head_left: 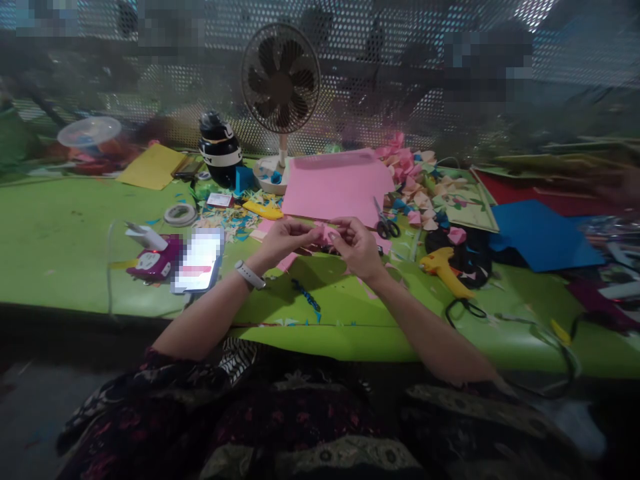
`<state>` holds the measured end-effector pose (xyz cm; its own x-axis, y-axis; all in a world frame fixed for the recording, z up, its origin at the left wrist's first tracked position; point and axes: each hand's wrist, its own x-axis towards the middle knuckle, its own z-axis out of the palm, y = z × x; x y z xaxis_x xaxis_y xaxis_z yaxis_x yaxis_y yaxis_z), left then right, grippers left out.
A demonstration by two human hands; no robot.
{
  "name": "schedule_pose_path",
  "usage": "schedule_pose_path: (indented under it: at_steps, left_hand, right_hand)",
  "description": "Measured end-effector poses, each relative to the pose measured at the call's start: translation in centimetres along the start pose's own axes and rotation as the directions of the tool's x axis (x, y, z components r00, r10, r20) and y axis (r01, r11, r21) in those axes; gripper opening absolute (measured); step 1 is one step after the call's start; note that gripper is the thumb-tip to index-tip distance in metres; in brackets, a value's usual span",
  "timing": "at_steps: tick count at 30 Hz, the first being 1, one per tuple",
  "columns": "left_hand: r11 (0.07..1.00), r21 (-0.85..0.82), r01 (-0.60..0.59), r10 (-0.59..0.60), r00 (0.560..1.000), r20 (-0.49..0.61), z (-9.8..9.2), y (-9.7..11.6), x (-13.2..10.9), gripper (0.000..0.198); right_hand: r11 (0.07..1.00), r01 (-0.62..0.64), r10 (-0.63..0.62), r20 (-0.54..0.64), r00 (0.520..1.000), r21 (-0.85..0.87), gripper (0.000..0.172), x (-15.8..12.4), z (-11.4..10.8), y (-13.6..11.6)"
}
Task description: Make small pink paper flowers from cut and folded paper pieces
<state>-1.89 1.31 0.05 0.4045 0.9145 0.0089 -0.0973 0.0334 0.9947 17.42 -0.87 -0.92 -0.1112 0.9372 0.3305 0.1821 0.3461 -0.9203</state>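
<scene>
Between my fingertips is a small piece of pink paper [327, 233], pinched from both sides above the green table. My left hand [290, 240], with a pale watch on the wrist, grips its left edge. From the right, my right hand [356, 247] has thumb and fingers closed on it. The paper's exact folds are too small to make out. Just beyond my hands lies a large sheet of pink paper [335, 183]. Dark-handled scissors [386, 223] rest at its right corner. More pink scraps [287, 262] lie under and beside my hands.
Right of my hands lies a yellow glue gun [447, 272] with a trailing cord. A lit phone [199, 261] and a purple power block [157, 260] sit left. Behind stand a fan [281, 87], a black bottle [220, 150] and a heap of paper flowers [405, 163]. A blue sheet [543, 233] lies right.
</scene>
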Motion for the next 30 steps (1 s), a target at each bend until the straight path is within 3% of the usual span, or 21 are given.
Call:
schedule_pose_path:
  at_steps: [7, 17, 21, 25, 30]
  left_hand:
    - [0.995, -0.023, 0.096, -0.096, 0.995, 0.027, -0.8, -0.1, 0.3, 0.022]
    - [0.994, -0.057, 0.095, -0.095, 0.995, 0.003, -1.5, -0.1, 0.7, 0.019]
    - [0.989, -0.062, 0.136, -0.136, 0.991, -0.002, -2.5, -0.1, 1.0, 0.021]
    - [0.967, 0.017, 0.253, -0.253, 0.965, 0.071, -3.4, -0.9, 1.4, 0.023]
    - [0.944, 0.116, 0.31, -0.315, 0.949, 0.028, -3.0, -2.5, 2.2, 0.023]
  right_hand:
    - [1.0, 0.014, -0.014, 0.001, 1.0, 0.008, 0.031, 0.0, 0.1, -0.4]
    - [0.998, -0.053, 0.052, 0.028, 0.998, 0.039, 0.036, 0.4, 0.0, 0.2]
    - [0.999, -0.032, 0.032, -0.011, 0.999, -0.001, 0.035, 0.7, -0.4, 0.3]
    - [1.0, -0.011, 0.009, -0.086, 0.996, -0.02, 0.032, 1.3, -1.2, 0.5]
    - [0.994, 0.019, -0.036, -0.154, 0.987, -0.107, 0.024, 2.0, -2.0, 1.2]
